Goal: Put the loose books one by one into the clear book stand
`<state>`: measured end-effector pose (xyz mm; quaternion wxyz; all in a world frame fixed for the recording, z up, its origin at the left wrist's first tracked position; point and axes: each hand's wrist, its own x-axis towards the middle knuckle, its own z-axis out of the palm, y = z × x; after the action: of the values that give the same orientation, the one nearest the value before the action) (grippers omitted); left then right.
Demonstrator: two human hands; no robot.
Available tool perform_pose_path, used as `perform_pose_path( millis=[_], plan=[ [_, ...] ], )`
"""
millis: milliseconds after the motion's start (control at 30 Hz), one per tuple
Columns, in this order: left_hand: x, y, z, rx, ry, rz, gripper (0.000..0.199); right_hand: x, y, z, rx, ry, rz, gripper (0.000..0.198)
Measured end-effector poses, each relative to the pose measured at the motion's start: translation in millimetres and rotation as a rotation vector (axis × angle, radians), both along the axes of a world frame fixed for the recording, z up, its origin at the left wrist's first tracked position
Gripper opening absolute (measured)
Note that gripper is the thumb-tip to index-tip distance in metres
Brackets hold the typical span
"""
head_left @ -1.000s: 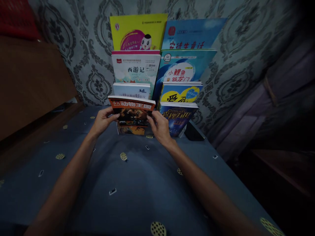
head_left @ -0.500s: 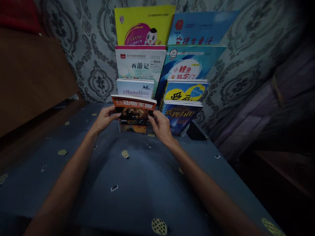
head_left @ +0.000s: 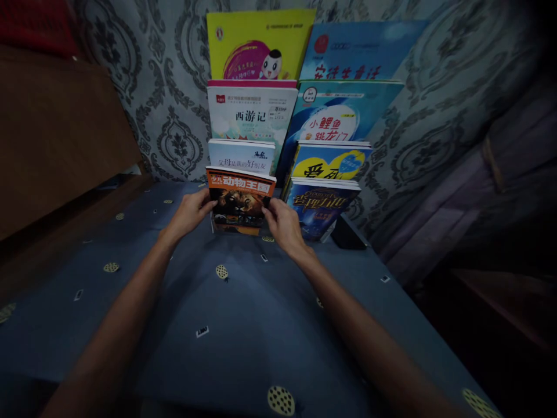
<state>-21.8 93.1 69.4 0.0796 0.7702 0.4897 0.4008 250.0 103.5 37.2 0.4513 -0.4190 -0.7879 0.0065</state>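
An orange and black book with a lion on its cover stands nearly upright at the front of the left column of books. My left hand grips its left edge, thumb on the cover and the other fingers partly hidden behind. On the opposite edge my right hand pinches the book the same way. Below its lower edge shows a strip of another orange cover. Right behind it rises a pale blue book, then a white book with a red top edge and a yellow-green book.
Right of my right hand stands a second column: a dark blue book, a yellow and blue one, a teal one and a blue one. A black flat object lies beside them. Patterned wall behind, blue tablecloth beneath.
The lion book, tilted and slightly raised before, has come down and straightened against the stack, its left edge moving right. Both hands kept hold of it. The view has shifted slightly.
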Motion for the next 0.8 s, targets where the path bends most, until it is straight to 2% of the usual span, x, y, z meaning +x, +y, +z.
perform_pose_path(
  millis=[200, 433, 567, 767, 800],
  plan=[
    [1.4, 0.4, -2.1, -0.012, -0.059, 0.054, 0.018, -0.7, 1.9, -5.0, -0.004, -0.009, -0.002, 0.011],
    [4.7, -1.8, 1.2, 0.054, 0.08, 0.141, 0.018, -2.7, 2.3, -7.7, -0.035, 0.004, -0.017, 0.008],
    [6.3, -2.4, 0.4, 0.05, 0.088, 0.152, 0.019, -2.3, 2.4, -7.4, -0.067, -0.01, -0.016, 0.008],
    [10.8, -5.8, 1.1, 0.07, -0.022, 0.167, 0.015, -2.5, 3.2, -9.5, -0.086, -0.015, -0.032, 0.008],
    [12.2, -7.3, 2.3, 0.09, -0.055, 0.178, 0.019, -2.7, 3.0, -9.6, -0.094, -0.017, -0.035, 0.008]
  ],
)
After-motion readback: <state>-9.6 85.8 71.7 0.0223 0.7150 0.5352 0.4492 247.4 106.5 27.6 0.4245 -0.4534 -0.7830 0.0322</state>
